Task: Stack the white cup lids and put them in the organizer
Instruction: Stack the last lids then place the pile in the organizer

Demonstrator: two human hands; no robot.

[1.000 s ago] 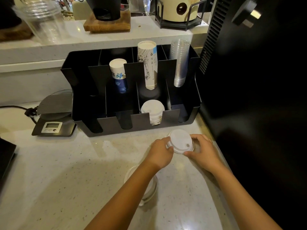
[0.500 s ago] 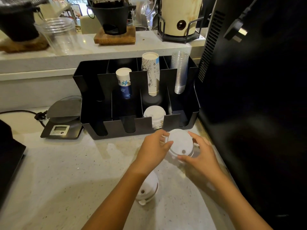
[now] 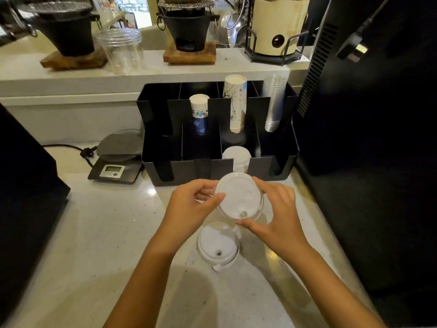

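A stack of white cup lids [image 3: 237, 197] is held above the counter between my left hand [image 3: 189, 205] and my right hand [image 3: 275, 214], just in front of the black organizer [image 3: 212, 166]. Fingers of both hands press on its rim. Another white lid [image 3: 218, 247] lies flat on the counter below the held stack, between my forearms. In the organizer's front row, third slot from the left, stands a stack of white lids [image 3: 237, 158].
The organizer's back row holds two paper cup stacks [image 3: 236, 102] and clear plastic cups [image 3: 274, 102]. A digital scale [image 3: 117, 162] sits left of it. A large black machine [image 3: 369, 138] walls the right side; a black appliance [image 3: 26, 185] stands at the left.
Both hands have lifted the lid stack off the counter and slightly toward me. My left arm has moved off the lid on the counter, so it shows fully. The camera tilted up.
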